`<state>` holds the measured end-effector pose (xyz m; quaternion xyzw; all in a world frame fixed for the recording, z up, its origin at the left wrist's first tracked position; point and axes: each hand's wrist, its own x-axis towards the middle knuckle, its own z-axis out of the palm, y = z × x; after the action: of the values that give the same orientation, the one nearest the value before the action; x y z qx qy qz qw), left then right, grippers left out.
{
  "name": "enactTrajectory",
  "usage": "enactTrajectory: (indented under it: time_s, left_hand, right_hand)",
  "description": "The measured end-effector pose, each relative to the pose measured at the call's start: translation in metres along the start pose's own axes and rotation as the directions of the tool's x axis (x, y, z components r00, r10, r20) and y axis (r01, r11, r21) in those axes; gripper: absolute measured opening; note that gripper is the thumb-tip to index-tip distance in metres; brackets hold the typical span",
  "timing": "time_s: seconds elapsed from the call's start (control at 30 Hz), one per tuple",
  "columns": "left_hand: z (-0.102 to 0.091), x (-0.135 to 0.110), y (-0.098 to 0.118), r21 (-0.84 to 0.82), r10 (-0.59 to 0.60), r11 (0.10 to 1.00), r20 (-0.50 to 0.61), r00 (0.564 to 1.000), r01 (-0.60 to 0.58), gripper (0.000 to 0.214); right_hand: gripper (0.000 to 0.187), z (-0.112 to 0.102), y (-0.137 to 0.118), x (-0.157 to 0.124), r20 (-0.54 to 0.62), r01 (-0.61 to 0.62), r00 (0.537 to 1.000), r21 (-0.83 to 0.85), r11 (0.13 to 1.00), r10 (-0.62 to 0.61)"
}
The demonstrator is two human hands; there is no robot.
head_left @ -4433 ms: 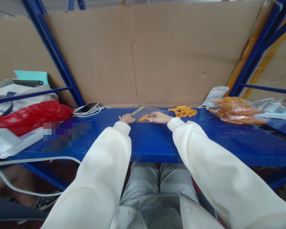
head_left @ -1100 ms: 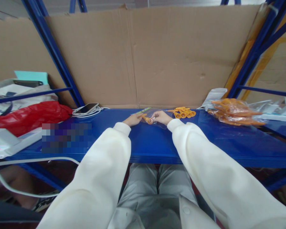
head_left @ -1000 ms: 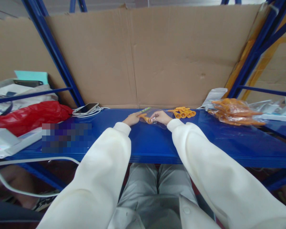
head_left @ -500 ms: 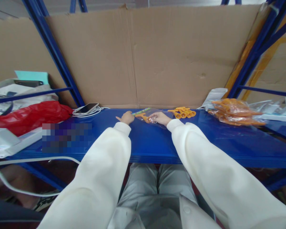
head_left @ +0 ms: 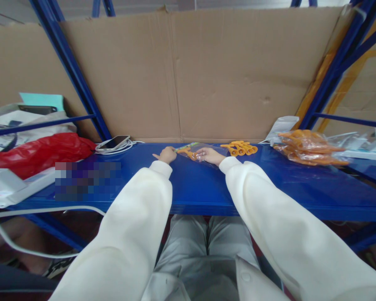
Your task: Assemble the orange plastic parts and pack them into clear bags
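A clear plastic bag (head_left: 191,151) with a green strip and an orange tool inside lies on the blue shelf (head_left: 200,188) in front of me. My right hand (head_left: 209,155) rests on the bag, fingers closed on it near the orange tool. My left hand (head_left: 167,154) sits at the bag's left end, one finger stretched out to the left and the other fingers curled at the bag's edge. Loose orange tools (head_left: 242,147) lie in a small cluster just right of my right hand.
A larger bag of orange tools (head_left: 308,146) lies at the right. A phone (head_left: 113,142) on a coiled white cable sits at the left, beside a red plastic bag (head_left: 39,152). A cardboard sheet (head_left: 188,75) backs the shelf. Blue uprights stand on both sides.
My left hand has let go of the orange tool in the bag and drawn left to the bag's end. My right hand stays on the bag, which has shifted slightly away from me.
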<state>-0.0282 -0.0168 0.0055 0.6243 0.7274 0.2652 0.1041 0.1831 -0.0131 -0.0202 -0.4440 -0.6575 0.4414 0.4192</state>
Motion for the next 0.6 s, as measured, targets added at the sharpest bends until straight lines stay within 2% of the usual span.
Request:
enactTrajectory:
  time_s: [0.17,0.4,0.6]
  left_hand:
    - [-0.001,-0.005,0.003,0.019,0.023,1.000,0.046,0.999,-0.024,0.053]
    - [0.000,-0.004,0.002,0.052,0.065,0.996,0.136,0.989,-0.073,0.056]
    - [0.007,0.002,-0.003,0.044,0.200,0.978,0.095,0.975,-0.205,0.055]
  right_hand:
    - [0.026,0.001,-0.002,-0.002,-0.002,-0.009,1.000,-0.023,1.000,0.009]
    - [0.021,-0.001,-0.010,-0.007,0.036,0.053,0.998,-0.176,0.983,-0.047]
    - [0.020,-0.003,-0.013,-0.008,0.037,0.086,0.996,-0.224,0.971,-0.080]
